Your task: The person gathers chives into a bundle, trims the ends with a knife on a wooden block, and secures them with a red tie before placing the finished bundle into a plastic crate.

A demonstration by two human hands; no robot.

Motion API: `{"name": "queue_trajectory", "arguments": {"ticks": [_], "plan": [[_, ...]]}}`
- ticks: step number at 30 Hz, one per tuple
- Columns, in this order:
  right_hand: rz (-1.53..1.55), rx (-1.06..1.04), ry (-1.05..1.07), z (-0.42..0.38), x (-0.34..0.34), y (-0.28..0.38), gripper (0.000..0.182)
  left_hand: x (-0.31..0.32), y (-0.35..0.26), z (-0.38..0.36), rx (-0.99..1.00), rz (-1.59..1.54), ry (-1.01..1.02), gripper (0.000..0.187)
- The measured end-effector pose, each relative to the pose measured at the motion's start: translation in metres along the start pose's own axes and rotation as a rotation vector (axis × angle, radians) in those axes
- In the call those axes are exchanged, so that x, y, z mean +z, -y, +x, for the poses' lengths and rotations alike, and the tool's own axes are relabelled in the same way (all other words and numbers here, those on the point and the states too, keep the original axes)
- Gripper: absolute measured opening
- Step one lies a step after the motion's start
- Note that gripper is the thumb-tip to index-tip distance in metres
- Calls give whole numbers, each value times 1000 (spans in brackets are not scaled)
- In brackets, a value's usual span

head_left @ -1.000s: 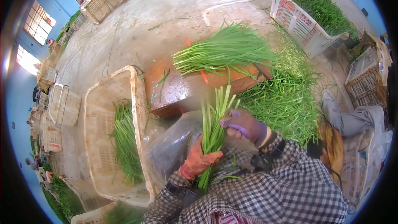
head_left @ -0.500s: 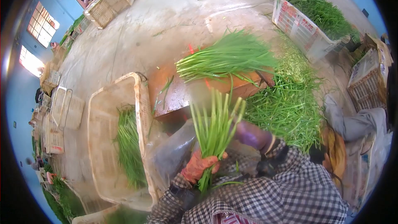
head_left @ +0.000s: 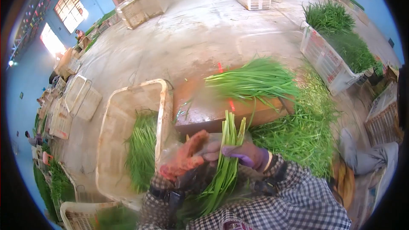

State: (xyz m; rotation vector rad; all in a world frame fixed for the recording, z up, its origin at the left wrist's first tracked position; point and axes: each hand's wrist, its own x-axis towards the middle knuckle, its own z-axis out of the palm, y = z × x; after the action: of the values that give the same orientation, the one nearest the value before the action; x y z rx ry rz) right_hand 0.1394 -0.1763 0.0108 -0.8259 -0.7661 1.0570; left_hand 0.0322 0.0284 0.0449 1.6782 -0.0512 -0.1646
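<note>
My right hand point(head_left: 249, 154), in a purple glove, is wrapped round a bunch of green stalks point(head_left: 226, 170). The pale cut ends point up and the leaves hang down towards my lap. Just left of the bunch is my left hand point(head_left: 185, 157) in an orange-red glove, its fingers spread and holding nothing. Beyond my hands a larger pile of green stalks point(head_left: 255, 79) lies on a low wooden board point(head_left: 196, 117), its leafy ends to the right.
A crate point(head_left: 164, 115) with greens stands at the left, another crate point(head_left: 317, 57) heaped with greens at the upper right. Loose leaves point(head_left: 302, 132) cover the floor right of the board. A person's grey-clad leg point(head_left: 370, 157) shows at the right edge.
The bunch has passed from my left hand to my right hand. My left hand has moved left and opened. The view has shifted, showing more of the far room.
</note>
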Motion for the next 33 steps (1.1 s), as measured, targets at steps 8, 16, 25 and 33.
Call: {"name": "queue_trajectory", "arguments": {"ticks": [8,16,25,33], "plan": [[338,98,-186,12,15,16,55,59,14,-4,-212,-385,199,58],[-127,-125,-612,0,-27,15,46,78,7,-11,-440,-472,-164,25],[-1108,-348,-1066,-28,-140,29,30,72,11,-6,-418,-384,-91,29],[-1810,-327,-546,-48,-68,88,40,72,24,-6,-461,-379,-77,32]]}}
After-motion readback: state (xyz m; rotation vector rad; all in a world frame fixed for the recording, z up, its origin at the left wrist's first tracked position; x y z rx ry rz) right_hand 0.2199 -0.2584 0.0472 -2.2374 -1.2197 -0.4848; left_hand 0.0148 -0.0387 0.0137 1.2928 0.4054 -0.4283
